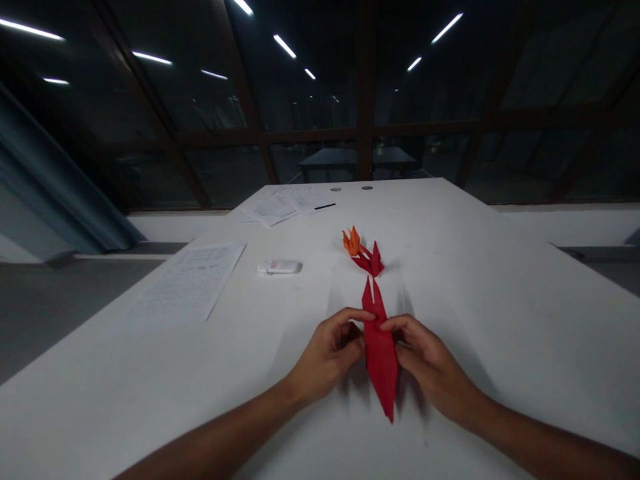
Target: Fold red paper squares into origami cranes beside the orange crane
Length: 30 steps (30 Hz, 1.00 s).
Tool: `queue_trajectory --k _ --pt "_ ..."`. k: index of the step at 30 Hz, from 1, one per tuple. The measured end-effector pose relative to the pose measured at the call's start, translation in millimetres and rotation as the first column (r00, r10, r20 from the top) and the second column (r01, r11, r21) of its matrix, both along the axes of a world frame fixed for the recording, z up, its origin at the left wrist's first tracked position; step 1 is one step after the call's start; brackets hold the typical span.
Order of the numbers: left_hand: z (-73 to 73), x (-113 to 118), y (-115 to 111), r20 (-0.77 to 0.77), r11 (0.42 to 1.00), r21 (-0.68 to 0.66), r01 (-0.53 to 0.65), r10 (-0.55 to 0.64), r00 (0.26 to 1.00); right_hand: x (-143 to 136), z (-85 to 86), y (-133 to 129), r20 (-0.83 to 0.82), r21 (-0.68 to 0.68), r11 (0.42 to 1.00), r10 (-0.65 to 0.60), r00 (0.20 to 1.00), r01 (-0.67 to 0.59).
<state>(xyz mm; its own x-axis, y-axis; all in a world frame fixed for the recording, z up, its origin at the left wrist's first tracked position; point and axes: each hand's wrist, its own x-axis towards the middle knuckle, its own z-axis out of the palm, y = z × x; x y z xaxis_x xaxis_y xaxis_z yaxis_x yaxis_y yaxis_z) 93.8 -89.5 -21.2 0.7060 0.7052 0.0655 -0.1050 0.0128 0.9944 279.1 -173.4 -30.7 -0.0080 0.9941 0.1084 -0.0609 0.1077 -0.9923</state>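
A red folded paper (pixel 381 363), long and pointed at both ends, is held just over the white table between my two hands. Its far end splits into two narrow points, and the near end tapers to one tip. My left hand (pixel 333 350) pinches its left edge, with the index finger on the upper face and the thumb at the side. From the right, my right hand (pixel 425 353) grips the other edge in the same way, index finger on top. Just beyond the paper sit a red origami piece (pixel 376 261) and an orange origami piece (pixel 353 241), close together.
Left of the origami lies a white bottle-like item (pixel 280 267) with small print. A written sheet (pixel 187 283) lies on the left of the table (pixel 500 300). Farther back are more papers (pixel 280 205), a black pen (pixel 325 207) and two round discs. Dark windows stand behind.
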Motion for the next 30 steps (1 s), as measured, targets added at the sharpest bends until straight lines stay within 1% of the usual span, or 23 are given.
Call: queue_trajectory --k 5,8,12,18,22,25,30 --pt "-0.7 1.7 -0.2 -0.009 0.999 0.023 -0.025 0.025 1.000 -0.5 -3.9 0.6 -0.034 -0.034 0.999 0.009 0.999 -0.010" --pt "-0.3 2.8 -0.2 -0.007 0.999 0.045 -0.022 0.022 1.000 -1.9 -3.9 -0.3 -0.046 -0.009 1.000 -0.008 0.999 0.007" --pt "1.4 2.6 -0.5 0.030 0.998 0.069 0.014 -0.016 0.999 -3.5 -2.8 -3.0 -0.041 0.008 0.999 -0.038 0.998 0.038" --pt "-0.9 0.5 0.6 0.068 0.994 0.064 0.088 -0.092 0.993 -2.5 -3.9 -5.5 0.054 -0.018 0.999 -0.026 0.998 0.027" --pt "-0.8 1.6 0.9 0.032 0.994 0.102 0.043 -0.047 0.998 -3.5 -1.8 -4.2 0.095 0.026 0.999 -0.048 0.994 0.046" --pt "0.5 2.8 -0.4 0.001 0.996 0.080 0.041 -0.041 0.999 -5.1 -1.0 -2.9 0.096 0.003 0.999 -0.054 0.994 0.054" --pt "1.0 4.4 -2.4 0.032 0.999 0.025 0.026 -0.027 0.999 -6.7 -0.5 -1.7 0.033 0.011 0.999 -0.042 0.999 0.041"
